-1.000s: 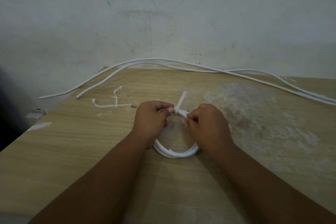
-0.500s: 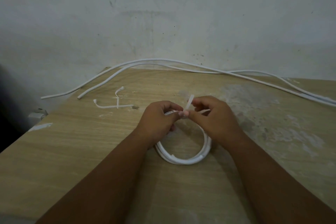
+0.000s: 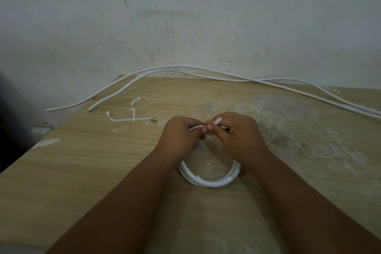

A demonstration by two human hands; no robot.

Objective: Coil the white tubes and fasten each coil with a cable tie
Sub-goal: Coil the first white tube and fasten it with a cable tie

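pinching the top of the white tube coil [image 3: 208, 182], the left hand [image 3: 181, 136] likely stops its loops springing apart while the right hand [image 3: 237, 136] grips the cable tie [image 3: 217, 120] tail, seemingly to cinch it; the coil rests on the wooden table [image 3: 103, 171], uncoiled tubes [image 3: 175, 66] waiting behind.

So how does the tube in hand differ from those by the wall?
The coil is wound into a small ring; the loose tubes lie in long curves. The left hand grips the coil and the right hand pinches its cable tie; the loose tubes lie untouched. All are white.
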